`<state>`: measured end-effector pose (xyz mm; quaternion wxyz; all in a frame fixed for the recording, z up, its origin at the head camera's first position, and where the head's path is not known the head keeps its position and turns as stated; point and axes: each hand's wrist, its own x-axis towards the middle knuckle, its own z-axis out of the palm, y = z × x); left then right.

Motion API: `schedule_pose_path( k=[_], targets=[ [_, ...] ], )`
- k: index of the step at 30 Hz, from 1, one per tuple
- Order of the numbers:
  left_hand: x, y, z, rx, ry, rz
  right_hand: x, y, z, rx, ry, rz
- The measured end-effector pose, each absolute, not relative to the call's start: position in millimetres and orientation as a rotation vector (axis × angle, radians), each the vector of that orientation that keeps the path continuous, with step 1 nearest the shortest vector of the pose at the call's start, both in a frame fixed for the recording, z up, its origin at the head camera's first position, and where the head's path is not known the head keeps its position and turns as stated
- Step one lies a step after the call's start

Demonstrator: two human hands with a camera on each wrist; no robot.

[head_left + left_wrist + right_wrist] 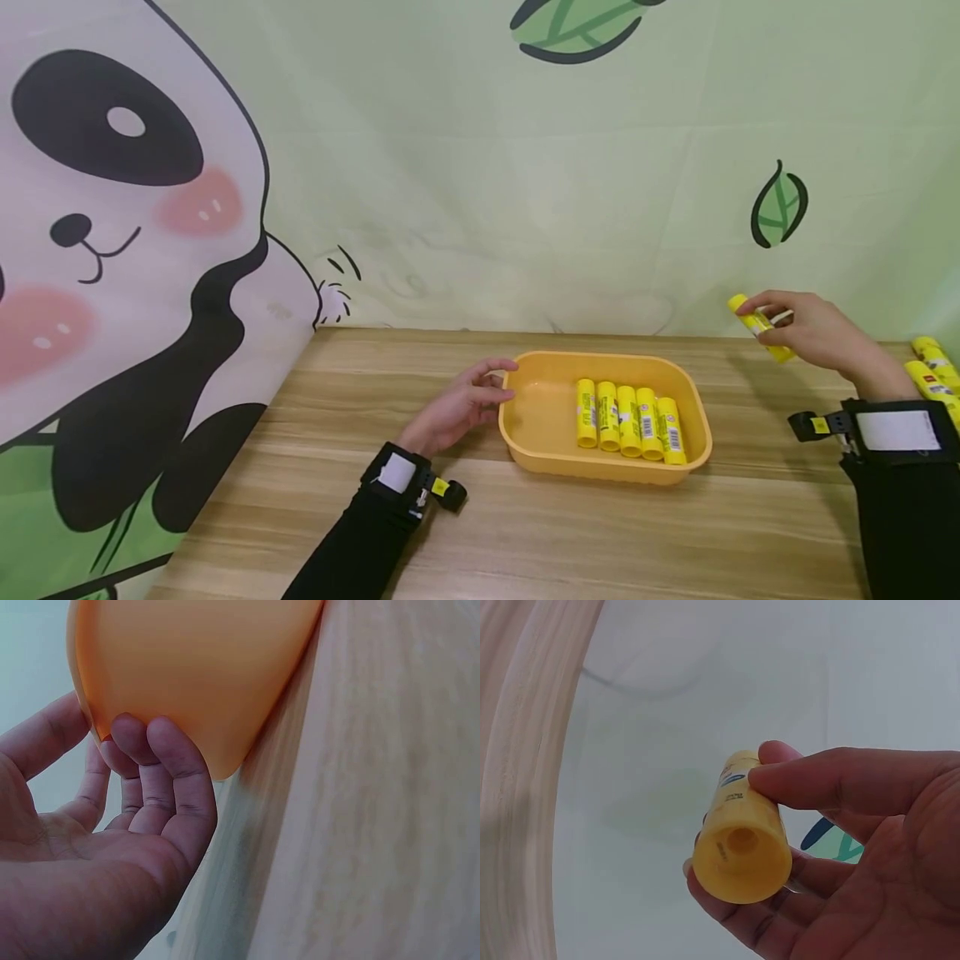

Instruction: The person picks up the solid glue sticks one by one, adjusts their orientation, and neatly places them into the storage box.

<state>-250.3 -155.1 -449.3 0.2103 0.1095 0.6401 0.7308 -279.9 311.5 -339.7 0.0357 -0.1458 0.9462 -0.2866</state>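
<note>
Wood-grain tabletop [600, 533], worked from a distance: my left hand [459, 408] curves at the orange tray [536, 421], whether gripping I cannot tell; five yellow tubes [628, 421] lie inside in a row. Farther right, my right hand [813, 333] pinches a tilted tube [742, 817] aloft; I'd square it with the others before lowering.

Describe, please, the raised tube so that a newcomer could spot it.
On the wooden table, find the orange tray. To its right, the right grip holds the yellow tube. Only it is held aloft; other tubes lie in the tray or farther right.
</note>
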Motion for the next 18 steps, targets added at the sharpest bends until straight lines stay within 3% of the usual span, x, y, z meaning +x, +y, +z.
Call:
schedule_pose_path(
  k=[18],
  targets=[
    [-250,-155,-448,0.303,1.783,2.025,-276,300,-334,-0.465,2.912,-0.867]
  ],
)
